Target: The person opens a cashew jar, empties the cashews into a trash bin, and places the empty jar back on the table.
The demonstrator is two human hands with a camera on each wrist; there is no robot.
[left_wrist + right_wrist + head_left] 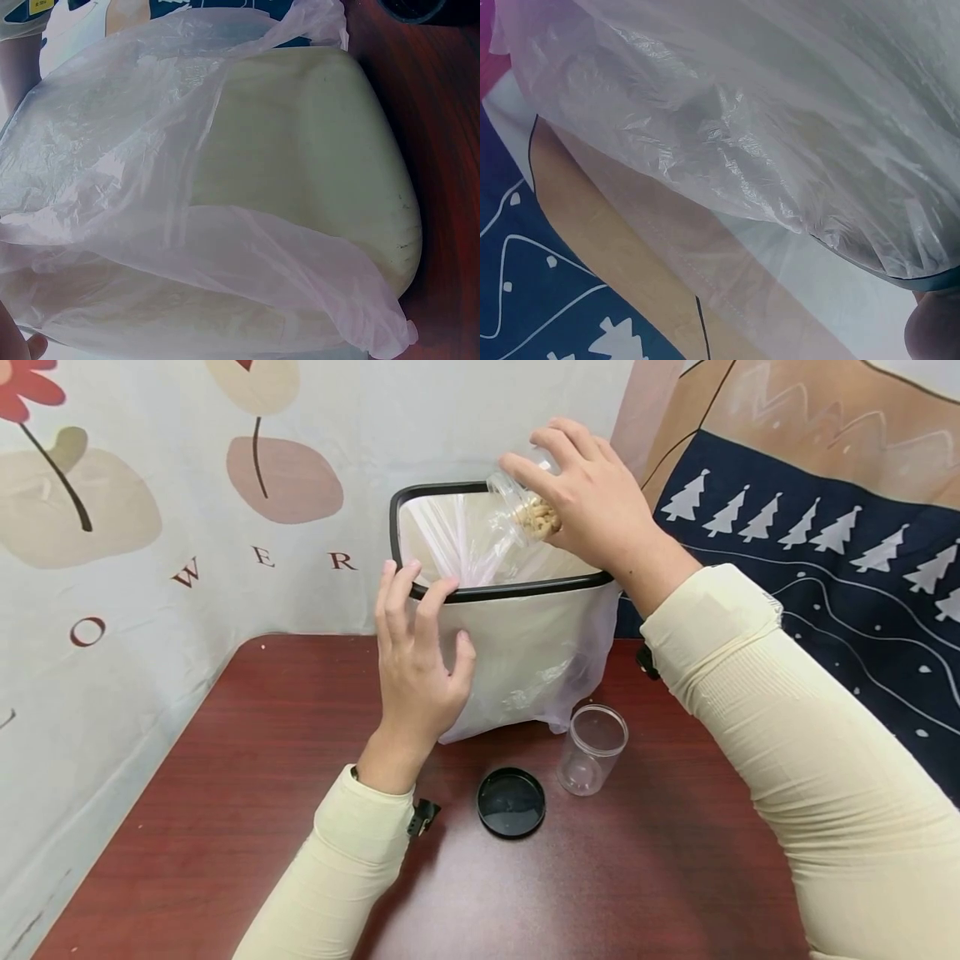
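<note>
My right hand [592, 502] grips a clear plastic jar [510, 497] tipped on its side over a pale bin [517, 652]. Small tan pieces [538, 518] lie inside the jar, close to the fingers. A thin translucent bag [450, 539] lines the bin and folds over its outside, under a black rim [517, 591]. At the bin's front left, my left hand [420, 668] has its fingers spread and extended, fingertips at the rim. The left wrist view shows the bag [97, 150] draped over the bin wall [300, 135]; the right wrist view shows mostly crumpled bag [705, 135].
On the reddish-brown table [285, 760], a second clear jar [592, 750] stands without a lid, just before the bin. A round black lid [512, 802] lies to its left. Printed cloths hang behind, including a navy one with white trees [795, 527].
</note>
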